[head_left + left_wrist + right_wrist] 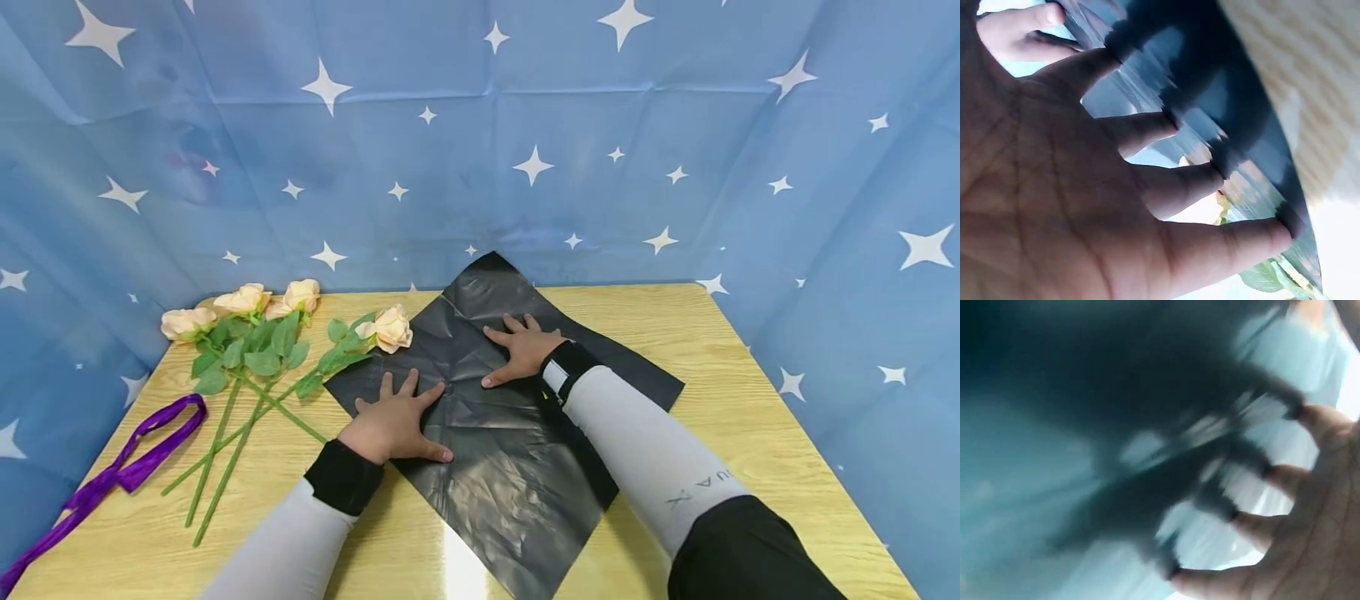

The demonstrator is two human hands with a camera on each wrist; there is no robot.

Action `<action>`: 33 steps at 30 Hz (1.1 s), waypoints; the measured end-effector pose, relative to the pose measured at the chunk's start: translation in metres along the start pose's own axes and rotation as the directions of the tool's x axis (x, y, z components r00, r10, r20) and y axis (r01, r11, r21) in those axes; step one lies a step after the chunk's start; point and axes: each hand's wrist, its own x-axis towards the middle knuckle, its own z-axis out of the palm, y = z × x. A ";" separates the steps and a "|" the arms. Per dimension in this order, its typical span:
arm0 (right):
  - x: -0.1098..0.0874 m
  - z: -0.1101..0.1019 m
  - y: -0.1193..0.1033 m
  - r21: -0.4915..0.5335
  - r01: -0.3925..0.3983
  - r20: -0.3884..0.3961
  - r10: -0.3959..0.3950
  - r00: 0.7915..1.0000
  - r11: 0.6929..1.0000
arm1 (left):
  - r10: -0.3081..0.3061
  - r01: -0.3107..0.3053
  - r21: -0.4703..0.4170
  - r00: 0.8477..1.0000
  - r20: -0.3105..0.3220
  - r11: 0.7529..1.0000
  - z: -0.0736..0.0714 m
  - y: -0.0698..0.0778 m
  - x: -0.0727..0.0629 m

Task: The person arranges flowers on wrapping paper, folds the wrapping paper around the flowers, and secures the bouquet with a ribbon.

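A black sheet of wrapping paper [495, 483] lies spread in a diamond on the table, creased and shiny, its far corner reaching up against the backdrop. My left hand [397, 421] rests on its left side with the fingers spread. Higher up and to the right, my right hand [523, 350] touches the sheet, fingers also spread. In the left wrist view the fingertips [1279, 234] meet the dark sheet [1210, 81] close to its edge. The right wrist view is blurred, with the right hand's fingers [1260, 528] against the glossy surface [1029, 487]. Neither hand holds anything.
Several peach roses [243, 300] with green stems lie left of the sheet; one rose [392, 329] touches its left corner. A purple ribbon [161, 437] trails along the table's left edge. Behind the wooden table [757, 467] hangs a blue star-patterned cloth [450, 192].
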 end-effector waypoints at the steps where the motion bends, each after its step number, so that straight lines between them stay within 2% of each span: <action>1: 0.005 0.001 0.004 0.002 -0.019 -0.006 0.019 1.000 1.000 | -0.001 0.001 -0.005 1.000 -0.001 1.000 0.000 0.000 0.000; 5: 0.017 0.003 0.024 0.020 -0.087 -0.040 0.088 0.995 0.996 | 0.002 -0.002 -0.008 1.000 -0.008 1.000 0.001 0.000 0.000; 10: 0.015 0.003 0.034 0.034 -0.120 -0.045 0.121 0.992 0.992 | 0.007 -0.007 -0.001 1.000 -0.006 1.000 0.001 0.000 0.001; 14: -0.001 0.004 0.023 0.028 -0.106 -0.016 0.107 0.994 0.994 | 0.013 -0.013 -0.007 1.000 0.010 1.000 -0.002 0.000 0.003; 18: -0.027 0.008 0.010 0.034 -0.073 0.013 0.073 0.997 0.997 | 0.008 -0.008 0.000 1.000 0.024 1.000 -0.005 -0.001 0.005; 24: -0.067 0.027 0.008 0.061 -0.078 -0.015 0.079 0.997 0.995 | 0.015 -0.015 0.008 0.999 0.043 1.000 -0.007 -0.003 0.009; 28: -0.078 0.037 0.016 0.109 -0.072 -0.057 0.078 0.995 0.991 | 0.019 -0.019 0.013 0.999 0.045 1.000 -0.009 -0.005 0.012; 33: -0.078 0.040 0.030 0.117 -0.101 -0.073 0.110 0.991 0.988 | 0.029 -0.029 0.005 0.999 0.034 1.000 -0.007 -0.007 0.018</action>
